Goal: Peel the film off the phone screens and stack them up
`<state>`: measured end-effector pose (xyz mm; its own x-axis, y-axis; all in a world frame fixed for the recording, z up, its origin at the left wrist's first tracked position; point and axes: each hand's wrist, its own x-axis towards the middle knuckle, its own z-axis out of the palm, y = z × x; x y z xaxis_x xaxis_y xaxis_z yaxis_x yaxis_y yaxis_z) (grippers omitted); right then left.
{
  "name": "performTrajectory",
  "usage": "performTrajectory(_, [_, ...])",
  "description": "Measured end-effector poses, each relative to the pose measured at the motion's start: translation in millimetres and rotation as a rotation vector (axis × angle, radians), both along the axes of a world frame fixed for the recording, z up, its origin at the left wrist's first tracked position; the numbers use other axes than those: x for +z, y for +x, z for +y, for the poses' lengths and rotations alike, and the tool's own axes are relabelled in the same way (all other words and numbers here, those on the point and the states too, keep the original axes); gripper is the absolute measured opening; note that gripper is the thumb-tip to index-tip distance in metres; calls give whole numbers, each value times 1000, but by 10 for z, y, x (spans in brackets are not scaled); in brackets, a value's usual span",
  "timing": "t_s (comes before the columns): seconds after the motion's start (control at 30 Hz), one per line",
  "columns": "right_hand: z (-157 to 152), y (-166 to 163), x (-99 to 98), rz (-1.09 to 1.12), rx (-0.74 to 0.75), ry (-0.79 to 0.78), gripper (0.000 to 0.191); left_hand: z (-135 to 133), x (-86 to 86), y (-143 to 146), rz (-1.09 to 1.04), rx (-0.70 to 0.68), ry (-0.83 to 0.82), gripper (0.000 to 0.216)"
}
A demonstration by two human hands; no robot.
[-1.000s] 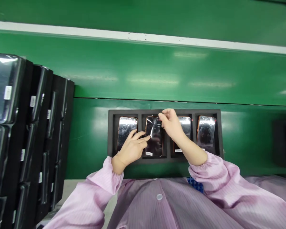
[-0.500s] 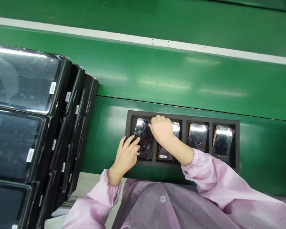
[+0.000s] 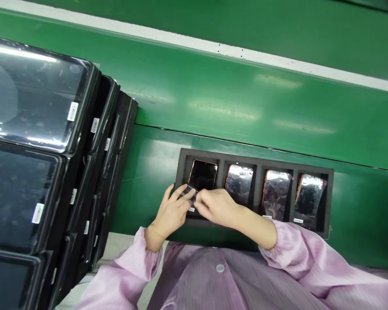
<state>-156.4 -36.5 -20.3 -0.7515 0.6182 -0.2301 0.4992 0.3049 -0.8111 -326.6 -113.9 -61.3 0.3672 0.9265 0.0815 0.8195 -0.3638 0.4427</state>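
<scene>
Phone film peel at the leftmost tray slot

Stack of black trays [image 3: 45, 163] stands at far left, each loaded with glossy dark panels carrying small white labels, well apart from the hands. Left hand [image 3: 171, 213] sits at the near-left corner of the foam tray [image 3: 181, 189], fingers pinched on a small crumpled bit of clear film [image 3: 188, 192]. Right hand [image 3: 218, 207] meets it there, thumb and fingers closed narrow on the same film; exact contact is hard to tell. Leftmost phone [image 3: 203, 175] lies in its slot just beyond the fingertips, screen dark and matte. Three phones to its right [image 3: 239, 184], [image 3: 276, 191], [image 3: 308, 199] lie in their own slots, shiny and wrinkled-looking, likely with film on. Green conveyor belt [image 3: 233, 107] runs under the tray.

Judged step: film off the first phone, being gathered in both hands. Next move likely calls for freeing one hand of the film and pinching a film corner on the second phone.
</scene>
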Motion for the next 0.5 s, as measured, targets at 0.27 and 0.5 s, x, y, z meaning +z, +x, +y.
performTrajectory(0.27, [457,-365,-28,310,-1006,-1216,21,229,24,-202,-56,-36,-344,25])
performTrajectory(0.5, [304,-50,29,250,-905,-937,8,262,132,-206,10,71,-341,31])
